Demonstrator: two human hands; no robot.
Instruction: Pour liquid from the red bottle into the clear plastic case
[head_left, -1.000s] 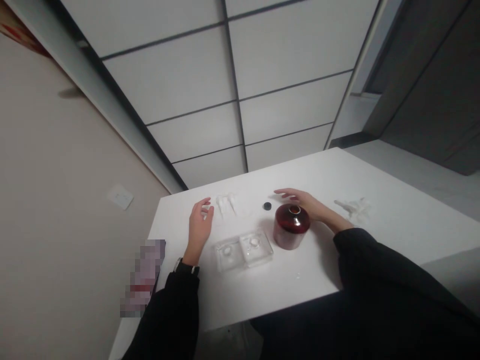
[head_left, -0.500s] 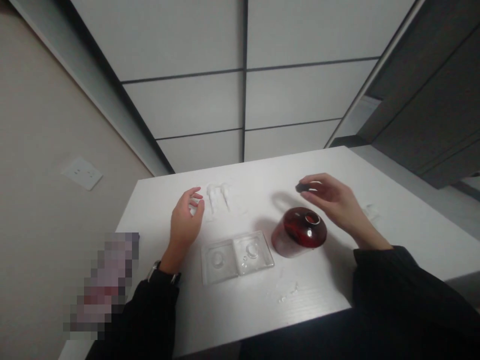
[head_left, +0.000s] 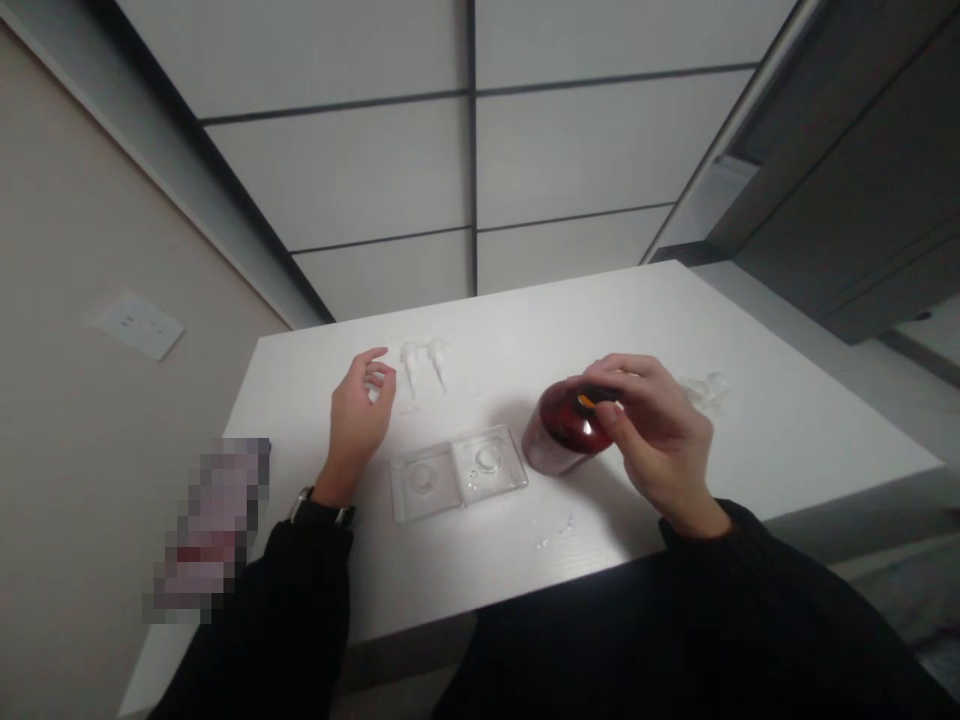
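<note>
My right hand (head_left: 660, 420) pinches a small black cap (head_left: 602, 391) at the top of a dark red, see-through bottle (head_left: 559, 430). An orange patch shows by the thumb, and the fingers partly cover the bottle's mouth. The bottle stands upright with a pale label on its side. My left hand (head_left: 362, 410) rests over the table's left part, fingers loosely curled and apart, holding nothing. Between the hands lies a clear two-part plastic tray (head_left: 457, 502), each half with a round raised ring; drops show in the right half.
Beyond my left hand lie two white pieces with thin tapered stems (head_left: 437, 360). Clear crumpled plastic (head_left: 705, 392) lies right of my right hand. Drops of liquid (head_left: 555, 530) dot the white table (head_left: 480, 580) near its front edge. A blurred-out item (head_left: 217, 510) is at the left.
My right hand has brought the black cap down to the bottle's mouth, which was uncovered before. The view has shifted slightly. My left hand has kept its pose.
</note>
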